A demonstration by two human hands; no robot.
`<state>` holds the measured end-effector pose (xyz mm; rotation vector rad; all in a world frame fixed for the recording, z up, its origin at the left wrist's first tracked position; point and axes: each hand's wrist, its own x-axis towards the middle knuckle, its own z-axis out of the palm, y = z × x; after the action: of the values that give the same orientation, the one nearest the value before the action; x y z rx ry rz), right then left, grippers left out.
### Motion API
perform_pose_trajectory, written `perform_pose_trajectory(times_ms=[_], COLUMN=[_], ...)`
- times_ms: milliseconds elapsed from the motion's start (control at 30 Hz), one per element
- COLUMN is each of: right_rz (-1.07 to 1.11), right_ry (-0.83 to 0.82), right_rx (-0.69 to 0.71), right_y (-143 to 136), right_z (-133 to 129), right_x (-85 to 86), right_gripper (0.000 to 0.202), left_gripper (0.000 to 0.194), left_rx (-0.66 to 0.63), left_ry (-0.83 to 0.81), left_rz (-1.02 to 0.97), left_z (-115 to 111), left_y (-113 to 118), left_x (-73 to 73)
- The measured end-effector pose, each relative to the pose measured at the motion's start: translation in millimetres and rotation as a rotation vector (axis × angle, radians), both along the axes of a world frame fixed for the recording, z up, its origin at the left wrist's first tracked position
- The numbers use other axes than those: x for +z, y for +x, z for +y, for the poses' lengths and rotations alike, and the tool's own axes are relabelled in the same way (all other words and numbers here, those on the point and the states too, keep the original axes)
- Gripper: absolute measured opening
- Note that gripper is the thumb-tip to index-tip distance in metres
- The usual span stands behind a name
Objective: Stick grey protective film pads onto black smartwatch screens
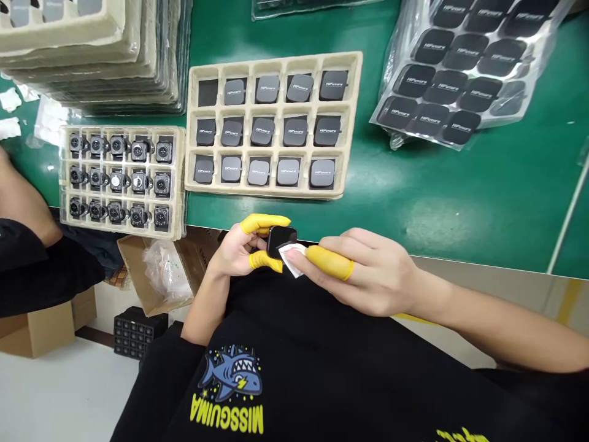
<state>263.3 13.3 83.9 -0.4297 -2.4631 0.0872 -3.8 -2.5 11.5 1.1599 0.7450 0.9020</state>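
My left hand [246, 248], with yellow finger cots on thumb and finger, grips a black smartwatch body [279, 238] by its edges, its glossy screen facing up. Pinched in my right hand [363, 267] is a small white wipe [293, 259], which touches the lower right of the screen. A yellow cot covers one finger of that hand too. Just beyond my hands lies a beige tray [273, 196] of dark square pieces marked HiFuture; its far left compartment has no such labelled piece. A second beige tray [181, 202] at the left holds several watch bodies with their sensor sides up.
Stacked beige trays [133, 37] in clear plastic rise at the back left. Sheets of black HiFuture stickers [432, 86] lie at the back right of the green table [414, 196]. Another person's arm [23, 196] is at the left edge. Below stands a cardboard box [138, 279] with plastic.
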Motion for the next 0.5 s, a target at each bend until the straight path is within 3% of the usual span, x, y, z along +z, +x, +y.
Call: perform_pose_trajectory(times_ms=[200,333,500], right_rz=[-0.097,-0.135,-0.056], right_ry=[0.020,0.055,-0.023], right_rx=[0.005,-0.072,-0.143], right_y=[-10.3,-8.3,9.8], right_z=[5.5,14.5,10.1], right_x=[5.6,1.6,-9.7], right_gripper=[0.026,0.031,0.038], left_gripper=[0.069,0.076,0.068], left_rx=[-0.095,-0.019,0.106], left_ry=[0.011,-0.025,-0.003], left_rz=[0.021,0.001,-0.047], left_z=[-4.8,-7.7,-6.7], left_y=[3.8,5.2,-6.2], left_x=[-1.3,-7.1,-6.2])
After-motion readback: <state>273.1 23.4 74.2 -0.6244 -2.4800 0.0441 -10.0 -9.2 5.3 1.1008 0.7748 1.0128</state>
